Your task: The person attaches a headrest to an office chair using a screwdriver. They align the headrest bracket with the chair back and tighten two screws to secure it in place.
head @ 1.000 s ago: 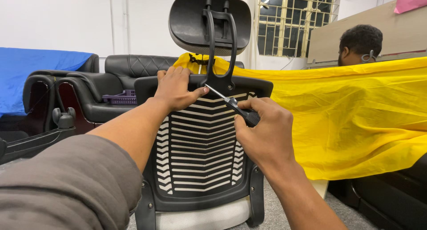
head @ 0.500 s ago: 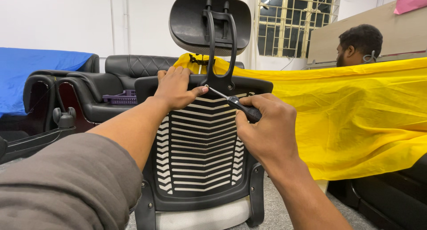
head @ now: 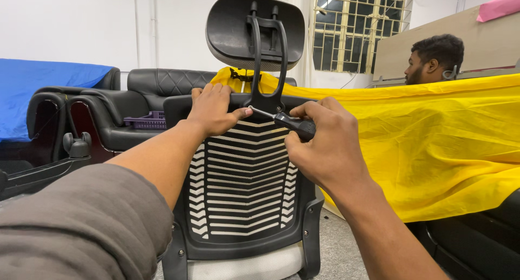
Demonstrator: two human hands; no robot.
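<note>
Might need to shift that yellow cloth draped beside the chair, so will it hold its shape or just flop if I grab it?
The yellow cloth would probably flop: it hangs in soft folds and sags along its lower edge. It looks thin, so likely light for its size. Pushed, it would probably bunch rather than slide whole.

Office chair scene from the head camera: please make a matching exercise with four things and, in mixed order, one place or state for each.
Things:
1. left hand
2. black-handled screwdriver
3. black plastic headrest
4. yellow cloth

Places or states:
A. above the chair back
B. draped at the right
C. resting on the chair's top edge
D. held in the right hand

Pairs: 1-C, 2-D, 3-A, 4-B
</note>
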